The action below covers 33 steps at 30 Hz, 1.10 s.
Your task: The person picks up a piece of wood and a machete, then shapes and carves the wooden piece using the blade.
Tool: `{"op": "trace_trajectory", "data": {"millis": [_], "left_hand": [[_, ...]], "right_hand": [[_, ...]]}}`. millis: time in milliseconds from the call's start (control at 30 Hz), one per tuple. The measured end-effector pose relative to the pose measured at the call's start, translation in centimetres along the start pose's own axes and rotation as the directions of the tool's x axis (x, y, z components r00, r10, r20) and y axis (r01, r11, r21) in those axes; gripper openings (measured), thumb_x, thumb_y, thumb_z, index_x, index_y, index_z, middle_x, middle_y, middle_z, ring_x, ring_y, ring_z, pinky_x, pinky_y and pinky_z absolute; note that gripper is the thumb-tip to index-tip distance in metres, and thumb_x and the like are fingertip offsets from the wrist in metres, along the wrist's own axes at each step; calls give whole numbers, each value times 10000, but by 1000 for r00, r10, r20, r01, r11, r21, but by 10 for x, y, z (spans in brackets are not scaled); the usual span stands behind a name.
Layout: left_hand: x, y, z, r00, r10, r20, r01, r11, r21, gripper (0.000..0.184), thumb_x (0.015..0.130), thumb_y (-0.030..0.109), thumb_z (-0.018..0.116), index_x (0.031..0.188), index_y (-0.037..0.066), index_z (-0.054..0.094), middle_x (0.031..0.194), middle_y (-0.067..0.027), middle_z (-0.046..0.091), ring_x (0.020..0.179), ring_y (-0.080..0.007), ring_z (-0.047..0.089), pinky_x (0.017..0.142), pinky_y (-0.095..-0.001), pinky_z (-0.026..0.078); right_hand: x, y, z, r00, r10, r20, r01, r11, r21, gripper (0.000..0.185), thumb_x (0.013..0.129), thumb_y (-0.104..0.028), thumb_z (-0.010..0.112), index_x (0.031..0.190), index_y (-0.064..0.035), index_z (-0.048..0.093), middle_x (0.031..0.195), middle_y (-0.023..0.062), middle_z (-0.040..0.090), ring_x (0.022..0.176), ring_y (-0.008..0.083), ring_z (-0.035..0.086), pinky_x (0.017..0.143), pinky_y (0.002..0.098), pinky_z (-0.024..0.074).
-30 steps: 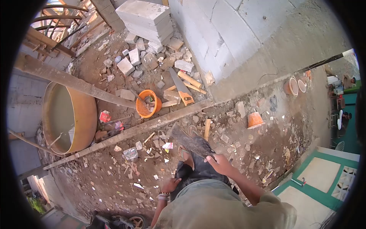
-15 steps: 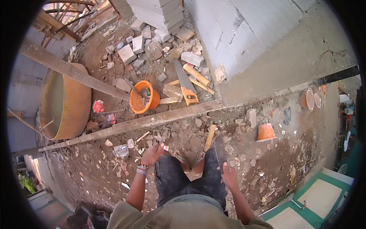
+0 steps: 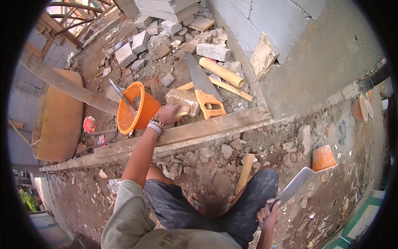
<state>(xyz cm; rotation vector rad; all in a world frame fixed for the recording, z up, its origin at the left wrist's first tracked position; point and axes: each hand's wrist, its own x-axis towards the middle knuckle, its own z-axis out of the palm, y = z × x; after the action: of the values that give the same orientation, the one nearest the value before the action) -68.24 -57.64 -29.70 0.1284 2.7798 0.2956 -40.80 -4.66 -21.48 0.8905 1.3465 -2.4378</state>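
My left hand (image 3: 168, 114) reaches over the timber sill and is closed on a short piece of wood (image 3: 183, 111), just right of an orange bucket (image 3: 154, 107) that has a metal-ended tool in it. Beside that wood lie a rough stone block (image 3: 185, 99) and a hand saw (image 3: 201, 81) with an orange handle. Low on the right, my right hand (image 3: 267, 216) is wrapped around the grip of a machete (image 3: 295, 185). Its broad blade points up and to the right, beyond my knee.
A bamboo piece (image 3: 222, 72) and broken blocks (image 3: 132, 49) lie behind the saw. The timber sill (image 3: 199, 129) crosses in front of me. A split wood stick (image 3: 244, 173) lies near my feet. An overturned orange bucket (image 3: 324, 157) sits right, a large drum (image 3: 60, 116) left.
I have crouched and leaned forward. My left hand has moved from above my knee to the wood by the bucket. My right hand has swung the machete outward to the right.
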Motion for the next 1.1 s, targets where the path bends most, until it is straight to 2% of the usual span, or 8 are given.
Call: {"op": "trace_trajectory", "data": {"millis": [100,233,333,500,800,933,1000,1100], "left_hand": [[1,12,-31,1000,-25,-15,25,1000,10,435,1014,339,555,1256,-22,565,1103,-282,662,1062,-417,643,910,-493,520],[-1,34,-70,915,-39,-402,-129,915,-382,405,1077,345,462,1185,-34,555,1011,-225,673,932,-388,692,854,-460,553],[-20,74,-101,858,-245,-451,-382,282,-880,393,1087,351,430,1221,-3,538,1015,-172,659,899,-317,710,823,-424,573],[-69,95,-106,900,-162,-405,-436,-387,-813,405,1034,369,414,1252,37,498,974,-104,614,794,-285,683,767,-406,587],[-204,138,10,943,-326,-63,-185,-359,-915,399,1012,320,483,1320,66,469,1173,-136,642,849,-262,660,749,-422,585],[-235,173,28,978,-164,130,-23,-700,-714,501,1054,410,393,1436,90,441,1196,-205,633,809,-342,684,819,-543,592],[-233,153,59,965,238,-113,98,-722,-685,550,1049,452,374,1500,142,425,1304,-243,605,890,-395,686,914,-638,535],[-219,157,68,971,182,-153,-7,-621,-784,551,1057,380,438,1516,77,407,1367,-200,591,1079,-314,646,957,-508,551]], "right_hand": [[8,23,0,990,-96,-98,105,991,83,454,1089,-543,418,1046,-105,532,566,-74,237,392,42,187,332,234,216],[12,29,-2,976,-200,-80,201,980,5,460,1085,-543,439,1055,-92,523,575,-60,245,400,61,202,341,253,226],[16,37,-6,959,-281,-44,275,955,-109,469,1080,-536,470,1072,-71,527,566,-46,264,407,74,233,358,275,236],[24,45,-2,948,-319,-19,307,927,-217,511,1078,-521,491,1060,-14,552,549,-42,304,416,74,294,382,280,284],[38,56,12,951,-307,38,309,935,-172,503,1089,-487,483,1070,9,565,550,-40,321,412,71,312,376,267,292],[31,56,24,947,-313,75,322,931,-170,482,1088,-473,494,1047,3,562,551,-40,325,411,70,309,373,268,289],[26,59,28,941,-325,99,338,926,-166,461,1087,-457,502,1021,-4,554,551,-41,329,409,69,310,371,269,289],[25,70,28,936,-336,109,351,918,-183,425,1085,-423,516,977,-13,542,550,-42,339,407,68,316,368,271,289]]}}
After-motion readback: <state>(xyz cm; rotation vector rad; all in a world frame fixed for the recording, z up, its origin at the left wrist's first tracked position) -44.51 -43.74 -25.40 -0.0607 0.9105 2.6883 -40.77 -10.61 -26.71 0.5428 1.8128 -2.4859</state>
